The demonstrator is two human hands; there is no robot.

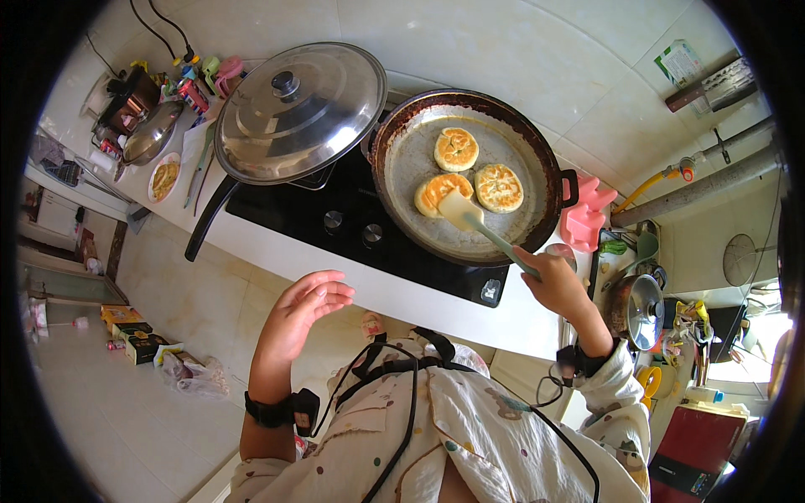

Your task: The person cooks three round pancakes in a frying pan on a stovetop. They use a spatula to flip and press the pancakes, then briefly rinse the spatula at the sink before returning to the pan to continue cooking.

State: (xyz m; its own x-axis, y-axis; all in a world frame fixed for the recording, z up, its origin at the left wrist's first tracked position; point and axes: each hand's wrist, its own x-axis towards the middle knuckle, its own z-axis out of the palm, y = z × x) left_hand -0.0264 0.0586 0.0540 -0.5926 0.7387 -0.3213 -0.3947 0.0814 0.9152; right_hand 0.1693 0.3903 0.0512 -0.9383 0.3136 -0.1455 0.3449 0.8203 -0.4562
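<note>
My right hand (560, 286) grips the pale green handle of a spatula (494, 237). Its cream-coloured head lies over part of the lower-left flatbread (433, 193) in a wide, dark-rimmed frying pan (525, 148). Two more round, browned flatbreads sit in the pan, one at the top (456, 149) and one at the right (499, 188). In front of the counter, my left hand (311, 308) hangs in the air holding nothing, its fingers loosely bent and the thumb apart. The pan stands on a black glass cooktop (286, 210) with two knobs.
A steel lid (302, 126) covers a pan with a black handle (210, 220) on the left. Pink moulded trays (585, 214) lie right of the frying pan. Farther right stands a lidded pot (644, 311). A small plate of food (165, 177) is on the left counter.
</note>
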